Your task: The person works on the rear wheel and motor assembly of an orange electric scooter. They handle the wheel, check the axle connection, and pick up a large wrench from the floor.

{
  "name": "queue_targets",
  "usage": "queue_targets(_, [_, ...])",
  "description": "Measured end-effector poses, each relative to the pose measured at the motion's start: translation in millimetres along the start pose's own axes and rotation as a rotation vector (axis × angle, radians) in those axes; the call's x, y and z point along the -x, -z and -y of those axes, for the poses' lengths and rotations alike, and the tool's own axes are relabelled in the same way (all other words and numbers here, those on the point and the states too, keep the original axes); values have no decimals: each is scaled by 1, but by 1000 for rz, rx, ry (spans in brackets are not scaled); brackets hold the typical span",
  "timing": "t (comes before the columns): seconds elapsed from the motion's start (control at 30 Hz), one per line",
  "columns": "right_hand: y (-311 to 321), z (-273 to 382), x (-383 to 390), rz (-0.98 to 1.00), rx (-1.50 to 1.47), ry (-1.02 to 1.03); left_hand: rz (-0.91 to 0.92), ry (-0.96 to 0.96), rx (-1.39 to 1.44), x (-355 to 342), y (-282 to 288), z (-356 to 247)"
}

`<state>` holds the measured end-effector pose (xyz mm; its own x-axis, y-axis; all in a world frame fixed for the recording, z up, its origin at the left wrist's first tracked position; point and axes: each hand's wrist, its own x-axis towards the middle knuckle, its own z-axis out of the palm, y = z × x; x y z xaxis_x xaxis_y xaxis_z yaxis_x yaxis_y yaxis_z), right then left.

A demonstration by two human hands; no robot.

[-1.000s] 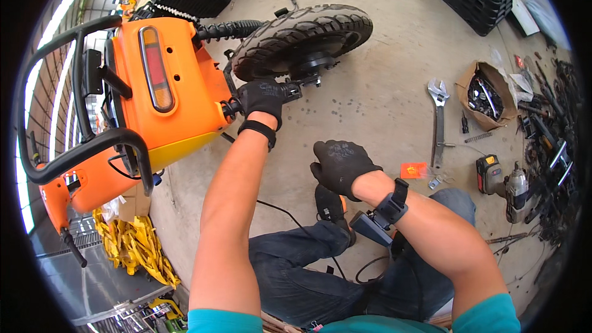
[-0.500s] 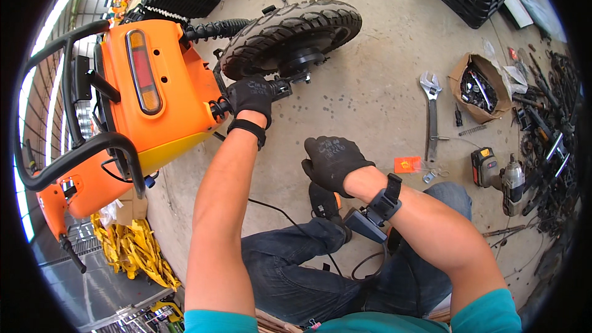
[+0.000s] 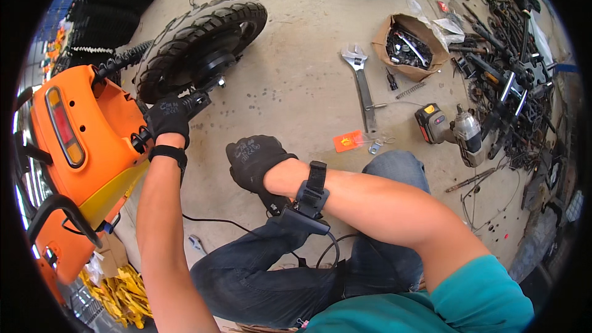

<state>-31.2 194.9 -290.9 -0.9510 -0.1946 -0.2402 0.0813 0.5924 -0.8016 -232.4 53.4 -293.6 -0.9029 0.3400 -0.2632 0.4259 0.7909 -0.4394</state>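
My left hand [image 3: 168,120], in a black glove, is wrapped round the lower end of a black shock absorber [image 3: 198,103] beside the wheel. The wheel [image 3: 188,40] has a knobbly black tyre and a dark hub, with a bright axle end [image 3: 221,81] sticking out just past the shock's tip. The orange scooter body [image 3: 102,117], with its long red and amber tail light [image 3: 65,126], lies on its side at the left. My right hand [image 3: 256,161], gloved too, is held over the floor with its fingers curled in. Whatever it may hold is hidden.
To the right lie an adjustable wrench [image 3: 362,95], an orange packet [image 3: 349,140] and a cordless impact wrench [image 3: 453,131]. Beyond them stands an open paper bag of small parts [image 3: 416,68]. A heap of dark metal parts [image 3: 518,86] fills the far right.
My view has swung to the right, so the scooter and wheel sit further left. My left hand keeps its hold on the shock absorber; my right hand stays curled.
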Motion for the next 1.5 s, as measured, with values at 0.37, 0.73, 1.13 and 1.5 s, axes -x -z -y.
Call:
queue_targets(0.37, [10,11,1,148,28,-22,-95,9,-154,9,4,-2])
queue_targets(0.73, [3,11,-1,215,119,-40,-423,-388,159,64,-22,-49])
queue_targets(1.13, [5,-32,1,106,130,-155,-482,-331,190,-17,-50,-52])
queue_targets(1.5, [-2,-226,78,-141,235,-1009,-289,-479,132,-25,-34,-43])
